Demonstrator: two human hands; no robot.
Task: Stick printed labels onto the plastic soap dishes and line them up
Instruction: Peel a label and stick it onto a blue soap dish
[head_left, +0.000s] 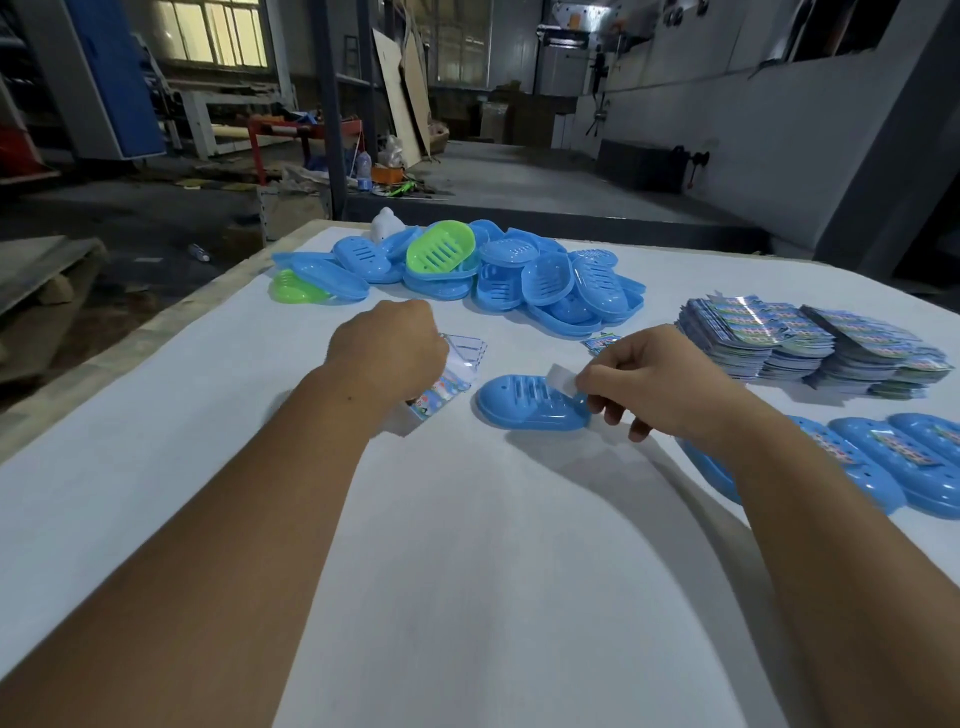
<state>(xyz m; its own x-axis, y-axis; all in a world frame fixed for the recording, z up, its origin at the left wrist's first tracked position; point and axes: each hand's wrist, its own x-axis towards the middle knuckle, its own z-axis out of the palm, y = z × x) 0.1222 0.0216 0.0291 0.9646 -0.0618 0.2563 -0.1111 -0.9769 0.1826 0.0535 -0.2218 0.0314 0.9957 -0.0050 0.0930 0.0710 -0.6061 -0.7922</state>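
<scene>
1. Holding a small white strip (563, 378) in its fingers, the right hand (655, 375) is over the blue soap dish (530, 404) on the desk (467, 571).
2. The left hand (388, 349) grips a printed label (441, 391) beside the dish.
3. Next, I think, the label must go flat onto the dish.

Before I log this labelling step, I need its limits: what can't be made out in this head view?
- Left hand: its fingers are hidden behind its own back, so the grip on the label sheets is unclear.
- Label print: too small and blurred, including on the label stacks.
- Labelled dishes: the row is cut off by the right edge.
- White piece pinched by the right hand: its face isn't readable.
</scene>
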